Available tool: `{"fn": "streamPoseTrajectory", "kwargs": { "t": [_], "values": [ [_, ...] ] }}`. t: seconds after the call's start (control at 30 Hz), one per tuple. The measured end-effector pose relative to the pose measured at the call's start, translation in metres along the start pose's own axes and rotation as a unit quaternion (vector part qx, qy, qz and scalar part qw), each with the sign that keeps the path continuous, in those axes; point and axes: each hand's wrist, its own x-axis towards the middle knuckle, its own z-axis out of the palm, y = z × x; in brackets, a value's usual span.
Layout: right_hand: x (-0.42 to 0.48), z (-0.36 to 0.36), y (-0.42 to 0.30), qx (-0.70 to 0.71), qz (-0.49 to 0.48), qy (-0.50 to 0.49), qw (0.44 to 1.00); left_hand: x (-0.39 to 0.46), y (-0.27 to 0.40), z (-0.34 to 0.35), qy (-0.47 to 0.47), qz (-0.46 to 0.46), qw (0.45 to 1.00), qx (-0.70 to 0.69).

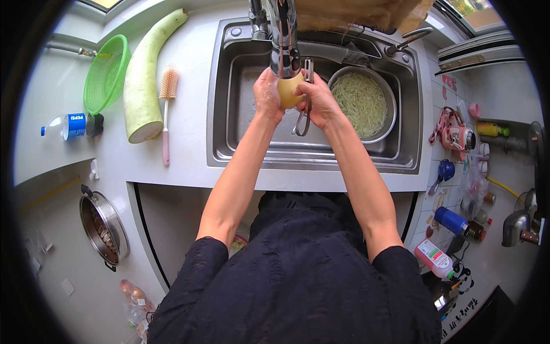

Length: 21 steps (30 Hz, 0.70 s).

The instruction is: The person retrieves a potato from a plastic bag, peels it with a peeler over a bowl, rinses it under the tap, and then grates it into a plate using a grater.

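Under the chrome faucet (284,56), over the sink (253,124), I have a peeled potato-like vegetable (288,92) between both hands. My left hand (267,95) grips it from the left, and its skin is wet. On the other side, my right hand (319,101) has its thumb against the vegetable and also holds a metal peeler (306,114), its blade end pointing up. The faucet head partly covers the vegetable's top. Beside my right hand, a round metal bowl (363,103) of pale green shreds in water sits inside the sink.
Left of the sink lie a bottle brush (167,103), a large cut gourd (148,81), a green plastic basket (107,75) and a Pepsi bottle (74,126). A metal pot (105,228) stands at far left. Several bottles, including a blue one (451,220), line the right counter.
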Motion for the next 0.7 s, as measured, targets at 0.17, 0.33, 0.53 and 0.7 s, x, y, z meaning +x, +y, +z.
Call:
{"fn": "streamPoseTrajectory", "kwargs": {
  "t": [0.17,0.33,0.53,0.7],
  "values": [
    [-0.002,-0.008,0.005,0.016,-0.008,-0.013,1.0,-0.002,0.009,0.009,0.007,-0.039,0.999,-0.012],
    [-0.009,0.006,-0.009,-0.029,0.005,0.022,0.999,-0.003,0.008,0.007,0.002,-0.007,0.999,0.043],
    [-0.004,-0.007,-0.004,-0.013,0.002,-0.007,1.0,-0.002,0.007,0.005,0.015,-0.032,0.999,-0.014],
    [-0.015,0.0,-0.005,-0.147,-0.09,0.063,0.983,-0.006,0.011,-0.01,-0.015,-0.111,0.985,-0.135]
  ]
}}
